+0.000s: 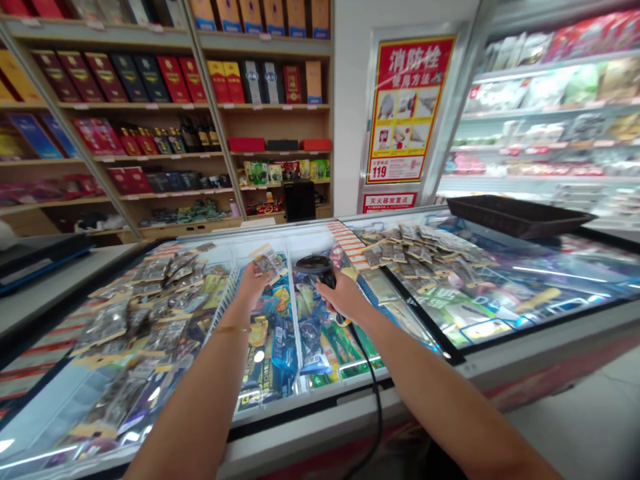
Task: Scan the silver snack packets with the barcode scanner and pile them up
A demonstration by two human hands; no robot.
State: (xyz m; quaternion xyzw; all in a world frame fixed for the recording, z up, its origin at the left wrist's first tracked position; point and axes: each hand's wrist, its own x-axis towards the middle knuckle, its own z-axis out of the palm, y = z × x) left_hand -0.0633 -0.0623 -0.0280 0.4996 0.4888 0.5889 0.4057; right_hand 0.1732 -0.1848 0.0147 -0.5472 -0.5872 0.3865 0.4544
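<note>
My left hand pinches a small clear snack packet by its left edge, above the open middle of the chest freezer. To its right, my right hand is wrapped round the handle of a black barcode scanner, whose head points towards the packet. A black cable runs down from the scanner past the freezer's front edge. Below both hands lie blue, yellow and green ice cream packages, parted by a white wire divider.
Piles of similar packets lie on the left glass lid and the right one. A black tray rests at the back right. Shelves of boxes and a lit display fridge stand behind.
</note>
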